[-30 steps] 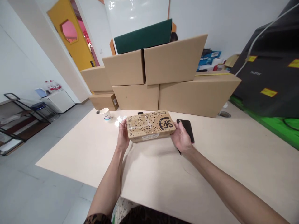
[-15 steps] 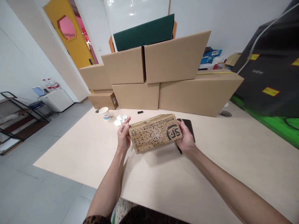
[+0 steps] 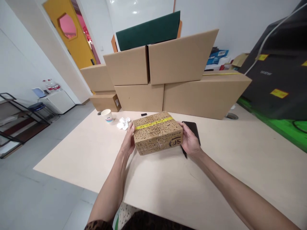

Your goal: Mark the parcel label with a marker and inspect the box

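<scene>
Between my two hands is a small speckled cardboard box [image 3: 155,135], with a yellow strip of tape across its top and dark "SF" print on its front. My left hand [image 3: 129,140] grips its left end, fingers partly hidden behind it. At the right end my right hand [image 3: 190,140] is closed on the box, with the fingertips along its side. The box is tilted slightly; whether its underside touches the table [image 3: 153,185] I cannot tell. A black tablet-like thing [image 3: 193,129] lies behind my right hand, and a black pen-like stick [image 3: 184,152] shows below the palm.
Large cardboard boxes [image 3: 139,99] are stacked along the back of the table, a dark green box [image 3: 148,30] on top. Crumpled white tissue [image 3: 123,123], a paper cup [image 3: 107,115] and a small black object [image 3: 144,114] lie in front. A black covered object [image 3: 273,73] stands at right.
The box has been tipped between my hands, so its taped top now faces up and its printed face, which filled my view before, slants lower. Both hands keep their hold.
</scene>
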Motion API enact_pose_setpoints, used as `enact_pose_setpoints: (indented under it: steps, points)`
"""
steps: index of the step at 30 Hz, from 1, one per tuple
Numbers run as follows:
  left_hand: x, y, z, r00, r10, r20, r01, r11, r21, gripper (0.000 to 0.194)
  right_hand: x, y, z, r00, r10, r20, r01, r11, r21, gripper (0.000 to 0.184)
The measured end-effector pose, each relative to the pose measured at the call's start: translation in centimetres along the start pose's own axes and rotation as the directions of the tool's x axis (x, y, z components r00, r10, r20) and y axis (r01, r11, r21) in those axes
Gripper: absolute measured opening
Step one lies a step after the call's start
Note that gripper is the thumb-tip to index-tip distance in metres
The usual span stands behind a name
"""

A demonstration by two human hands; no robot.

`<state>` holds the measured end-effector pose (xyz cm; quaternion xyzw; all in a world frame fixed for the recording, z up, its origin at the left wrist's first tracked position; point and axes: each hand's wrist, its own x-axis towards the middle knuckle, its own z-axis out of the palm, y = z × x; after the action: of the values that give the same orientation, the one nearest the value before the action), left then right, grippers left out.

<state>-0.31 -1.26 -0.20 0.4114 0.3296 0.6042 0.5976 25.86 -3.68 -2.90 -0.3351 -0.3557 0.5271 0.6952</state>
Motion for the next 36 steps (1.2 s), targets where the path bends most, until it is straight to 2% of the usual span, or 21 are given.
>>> enact_pose_setpoints:
  steps: [2,5,8,11,17,20,23,25,28,30,32,36]
  points:
    - [0.0,0.1,0.2,0.999,-0.007,-0.043,0.006,1.0,-0.021,0.058,-0.1,-0.1,0.1,1.0,-0.007,0.025,0.008,1.0,-0.015,0.034]
    - [-0.2,0.2,0.3,0.99,0.105,-0.092,-0.105,0.994,0.008,0.065,-0.2,0.0,0.3,0.999,0.019,0.032,-0.019,1.0,0.015,0.031]
    - [-0.3,0.1,0.2,0.97,0.239,-0.031,-0.237,0.969,0.065,0.067,-0.1,0.3,0.2,0.999,0.037,-0.001,-0.037,0.998,0.048,0.03]
    - [-0.2,-0.2,-0.1,0.948,0.316,0.021,-0.316,0.941,0.123,0.067,0.0,0.5,-0.1,0.999,0.032,-0.033,-0.03,0.999,0.04,0.031]
    - [-0.1,-0.5,-0.6,0.973,0.217,-0.075,-0.208,0.973,0.103,0.065,0.0,0.4,0.1,0.999,0.039,-0.026,-0.039,0.999,0.037,0.031]
    - [-0.2,-0.4,-0.5,0.977,0.201,-0.065,-0.191,0.972,0.14,0.079,-0.1,0.3,0.4,0.999,0.03,-0.014,-0.029,0.999,0.028,0.03]
    - [-0.4,-0.3,-0.3,0.974,0.198,-0.115,-0.182,0.974,0.134,0.089,-0.1,0.4,0.6,0.999,0.035,-0.013,-0.035,0.999,0.026,0.031]
    - [-0.4,-0.1,-0.2,0.973,0.184,-0.142,-0.173,0.981,0.085,0.08,-0.3,0.5,0.7,0.999,0.05,0.007,-0.051,0.999,0.016,0.035]
    - [-0.4,0.2,-0.2,0.979,0.165,-0.12,-0.166,0.986,0.002,0.06,-0.6,0.5,0.9,0.991,0.106,0.082,-0.106,0.994,-0.006,0.043]
    - [-0.4,0.3,-0.2,0.978,0.183,-0.105,-0.186,0.982,-0.02,0.053,-0.9,0.3,0.9,0.976,0.163,0.147,-0.164,0.987,-0.007,0.051]
    - [-0.4,0.4,-0.2,0.972,0.212,-0.102,-0.215,0.976,-0.018,0.051,-1.0,-0.2,0.8,0.96,0.191,0.206,-0.192,0.981,-0.017,0.06]
    - [-0.5,0.4,-0.2,0.974,0.206,-0.092,-0.208,0.978,-0.021,0.056,-1.0,-0.8,0.7,0.941,0.195,0.277,-0.17,0.979,-0.113,0.079]
